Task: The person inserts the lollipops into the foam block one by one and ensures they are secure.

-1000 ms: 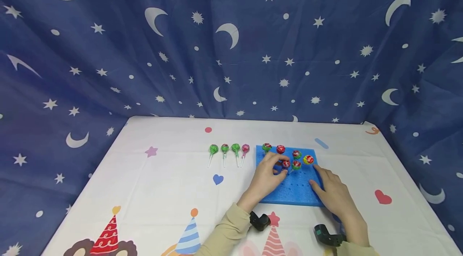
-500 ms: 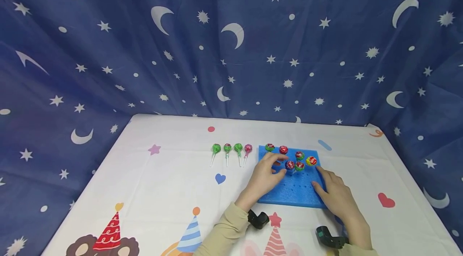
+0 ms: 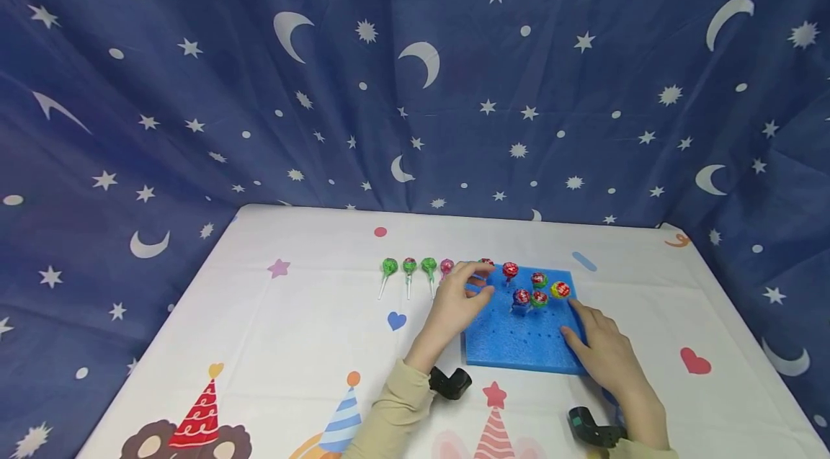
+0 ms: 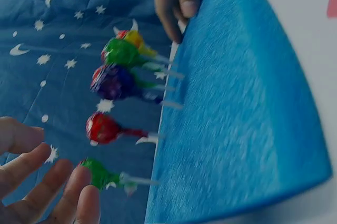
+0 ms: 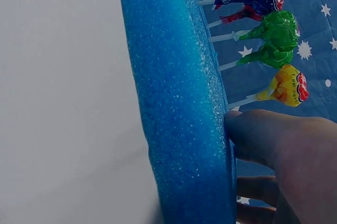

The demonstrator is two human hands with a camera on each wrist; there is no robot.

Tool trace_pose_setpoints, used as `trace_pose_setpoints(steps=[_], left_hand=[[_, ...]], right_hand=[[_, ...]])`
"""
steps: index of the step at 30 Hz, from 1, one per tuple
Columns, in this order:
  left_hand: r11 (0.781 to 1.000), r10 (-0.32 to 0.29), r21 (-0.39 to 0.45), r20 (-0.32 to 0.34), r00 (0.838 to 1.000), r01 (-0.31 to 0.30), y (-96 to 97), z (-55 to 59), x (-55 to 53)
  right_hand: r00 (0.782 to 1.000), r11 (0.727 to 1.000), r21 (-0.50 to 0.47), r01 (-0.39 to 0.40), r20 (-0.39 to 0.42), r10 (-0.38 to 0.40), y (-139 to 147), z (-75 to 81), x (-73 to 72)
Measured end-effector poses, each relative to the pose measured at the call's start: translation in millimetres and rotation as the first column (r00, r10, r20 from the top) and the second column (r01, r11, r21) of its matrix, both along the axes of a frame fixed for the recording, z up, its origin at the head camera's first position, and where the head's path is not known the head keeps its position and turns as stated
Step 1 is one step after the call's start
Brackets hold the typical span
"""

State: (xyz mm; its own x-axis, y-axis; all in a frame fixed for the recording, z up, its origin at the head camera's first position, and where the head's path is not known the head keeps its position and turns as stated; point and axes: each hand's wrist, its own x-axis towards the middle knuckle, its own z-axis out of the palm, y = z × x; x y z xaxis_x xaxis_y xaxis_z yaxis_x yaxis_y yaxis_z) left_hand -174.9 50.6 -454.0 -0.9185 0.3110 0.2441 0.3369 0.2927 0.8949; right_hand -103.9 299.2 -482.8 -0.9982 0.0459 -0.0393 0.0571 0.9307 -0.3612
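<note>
Head view: from my station I see the person's left hand (image 3: 452, 302) over the left edge of a flat blue foam board (image 3: 509, 352), thumb and fingers apart, nothing visible between them. The right hand (image 3: 606, 352) lies along the board's right edge, fingers relaxed, near a yellow-and-red-wrapped round lollipop (image 3: 560, 290). Also standing in the board's far half: a red-wrapped lollipop (image 3: 510, 269), a purple-blue-wrapped lollipop (image 3: 521, 297), two green-and-red-wrapped lollipops (image 3: 539, 279), and a far-left corner lollipop (image 3: 486, 262), partly hidden by the left hand. Loose on the white printed tablecloth (image 3: 311, 322), left of the board, lie three green-wrapped lollipops (image 3: 409, 265) and a pink-wrapped lollipop (image 3: 447, 266), the last partly covered. My judgement: the step is between one lollipop set upright and another; the next move would call for a reach leftward and a pinch on the pink one. Room: cloth to the left gives a free approach, the board's near half is bare foam, and the standing cluster crowds the far right. Left wrist view: fingers spread; the corner lollipop, green from here, is just beside the fingertips, contact I cannot tell. Right wrist view: thumb against the board's edge, just beside the yellow lollipop's stick; remaining fingers partly hidden, their pressure unreadable.
</note>
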Motion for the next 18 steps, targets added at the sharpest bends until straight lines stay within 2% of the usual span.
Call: trace_pose_setpoints(steps=[4, 10, 18], left_hand=[[0.999, 0.027, 0.036, 0.026, 0.999, -0.028, -8.0, 1.3, -3.0], [0.993, 0.110, 0.048, 0.015, 0.994, -0.110, -21.1, 1.7, -10.1], [0.966, 0.235, 0.103, 0.046, 0.971, -0.239, -47.9, 7.2, -19.9]], right_hand=[[1.000, 1.000, 0.007, 0.001, 0.002, -0.001, 1, 0.8, -0.1], [1.000, 1.000, 0.008, 0.002, 0.005, -0.002, 2, 0.2, -0.4], [1.000, 1.000, 0.006, 0.003, 0.008, -0.003, 0, -1.8, -1.4]])
